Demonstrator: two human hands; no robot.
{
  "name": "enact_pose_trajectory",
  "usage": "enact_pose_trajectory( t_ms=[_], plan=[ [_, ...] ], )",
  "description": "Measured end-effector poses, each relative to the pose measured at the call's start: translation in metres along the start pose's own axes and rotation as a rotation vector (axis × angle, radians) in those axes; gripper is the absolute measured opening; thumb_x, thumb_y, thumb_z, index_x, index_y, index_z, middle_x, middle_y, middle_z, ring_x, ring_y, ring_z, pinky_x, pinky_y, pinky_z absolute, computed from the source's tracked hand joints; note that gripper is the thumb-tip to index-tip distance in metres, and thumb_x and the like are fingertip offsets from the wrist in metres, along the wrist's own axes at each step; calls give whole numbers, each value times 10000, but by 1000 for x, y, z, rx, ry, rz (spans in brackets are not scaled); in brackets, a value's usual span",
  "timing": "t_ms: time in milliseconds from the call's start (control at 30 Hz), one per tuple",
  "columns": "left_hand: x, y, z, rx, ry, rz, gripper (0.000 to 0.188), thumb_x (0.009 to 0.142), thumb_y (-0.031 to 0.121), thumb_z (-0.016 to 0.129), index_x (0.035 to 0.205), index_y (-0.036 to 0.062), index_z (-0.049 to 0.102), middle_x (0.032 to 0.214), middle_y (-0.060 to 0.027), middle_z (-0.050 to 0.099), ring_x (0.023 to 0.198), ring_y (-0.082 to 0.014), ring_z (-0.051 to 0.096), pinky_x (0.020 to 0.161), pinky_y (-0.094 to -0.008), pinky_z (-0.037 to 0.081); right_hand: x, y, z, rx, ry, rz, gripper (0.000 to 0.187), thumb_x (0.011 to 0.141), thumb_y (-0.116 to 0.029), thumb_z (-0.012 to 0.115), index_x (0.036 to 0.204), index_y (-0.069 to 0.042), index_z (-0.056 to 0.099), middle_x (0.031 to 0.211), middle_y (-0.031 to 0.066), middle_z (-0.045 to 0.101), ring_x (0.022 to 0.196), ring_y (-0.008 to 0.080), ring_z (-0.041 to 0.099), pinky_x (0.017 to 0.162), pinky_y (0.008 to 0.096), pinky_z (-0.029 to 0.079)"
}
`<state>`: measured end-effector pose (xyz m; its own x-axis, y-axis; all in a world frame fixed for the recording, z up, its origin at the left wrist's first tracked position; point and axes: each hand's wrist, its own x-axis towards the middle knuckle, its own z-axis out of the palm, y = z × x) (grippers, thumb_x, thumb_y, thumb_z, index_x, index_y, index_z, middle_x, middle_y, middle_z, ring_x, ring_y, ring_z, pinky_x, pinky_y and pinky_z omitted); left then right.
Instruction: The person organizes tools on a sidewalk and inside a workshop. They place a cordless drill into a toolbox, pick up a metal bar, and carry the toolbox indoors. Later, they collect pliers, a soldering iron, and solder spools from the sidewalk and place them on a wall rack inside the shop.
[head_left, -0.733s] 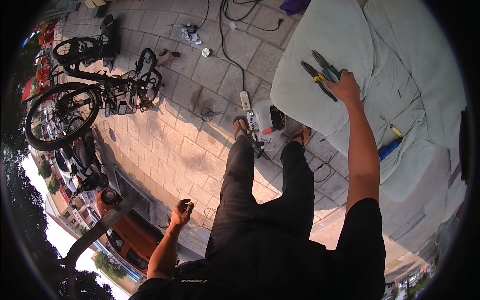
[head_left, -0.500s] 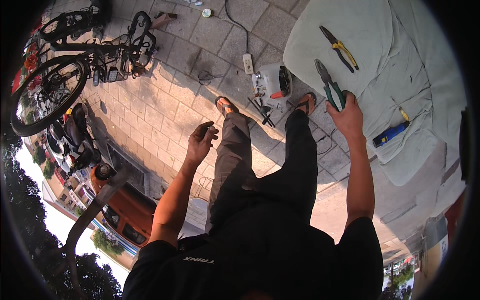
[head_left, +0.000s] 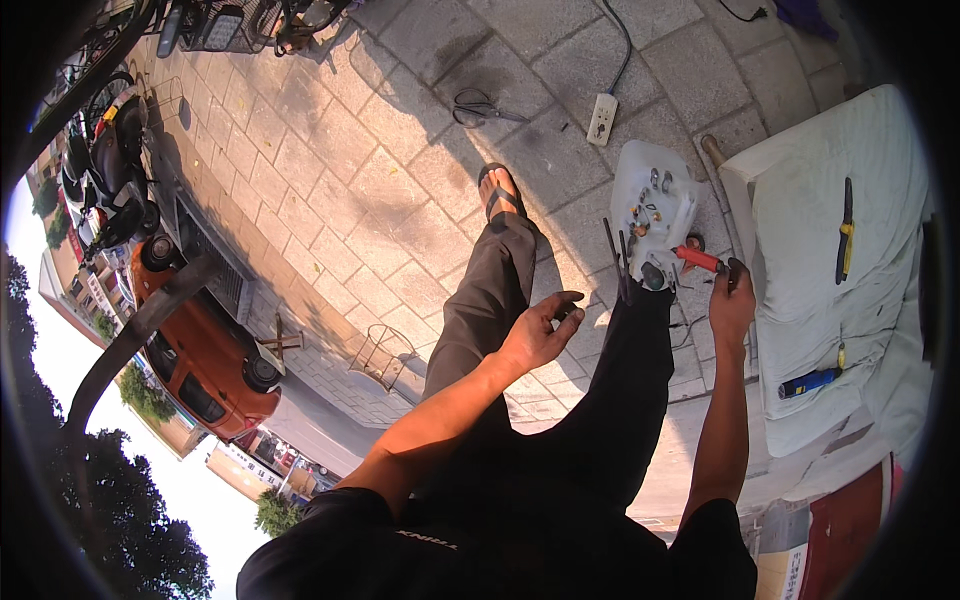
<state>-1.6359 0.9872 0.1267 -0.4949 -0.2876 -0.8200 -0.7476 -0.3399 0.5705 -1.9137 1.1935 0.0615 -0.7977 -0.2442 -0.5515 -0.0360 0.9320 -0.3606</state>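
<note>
Paving (head_left: pixel 360 190), white tub (head_left: pixel 632 165) of small parts (head_left: pixel 648 214), right fingers (head_left: pixel 739 273) at red handle (head_left: pixel 699 258)

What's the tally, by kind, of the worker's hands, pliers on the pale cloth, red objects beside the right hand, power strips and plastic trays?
Hands, left hand and right hand: 2
Pliers on the pale cloth: 1
Red object: 1
Power strip: 1
Plastic tray: 1
Total: 6
</note>
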Motion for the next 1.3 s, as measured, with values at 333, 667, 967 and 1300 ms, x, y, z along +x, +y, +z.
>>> enact_pose_trajectory(
  t_ms=[333,667,967,1300],
  plan=[
    [73,-22,-49,60,49,177,352,940,160,673,1263,29,627,1070,-170,684,906,-334,682,765,-392,548,79,-316,105,-812,-345,-795,243,940,-148,606,1133,-5,643,1056,191,676,983,371,673,898,474,524],
    [101,-16,-69,265,-22,159,397,887,205,686,1220,6,604,1077,-181,655,973,-367,653,818,-461,543,190,-274,422,-614,-395,-609,410,898,-258,712,1224,-39,594,1216,180,606,1201,367,578,993,473,492],
    [97,-30,-50,260,-71,240,394,796,211,723,1117,7,623,1019,-170,642,956,-360,646,787,-466,544,154,-265,440,-474,-543,-380,292,892,-96,618,1169,-12,582,1258,214,606,1232,341,579,1011,444,493],
    [88,-43,-33,351,-185,99,456,794,282,710,1173,37,641,1144,-185,663,1075,-382,639,881,-479,505,145,-258,474,-402,-262,-549,286,899,-112,580,1167,-15,610,1201,191,635,1190,355,603,998,447,499]
  ],
)
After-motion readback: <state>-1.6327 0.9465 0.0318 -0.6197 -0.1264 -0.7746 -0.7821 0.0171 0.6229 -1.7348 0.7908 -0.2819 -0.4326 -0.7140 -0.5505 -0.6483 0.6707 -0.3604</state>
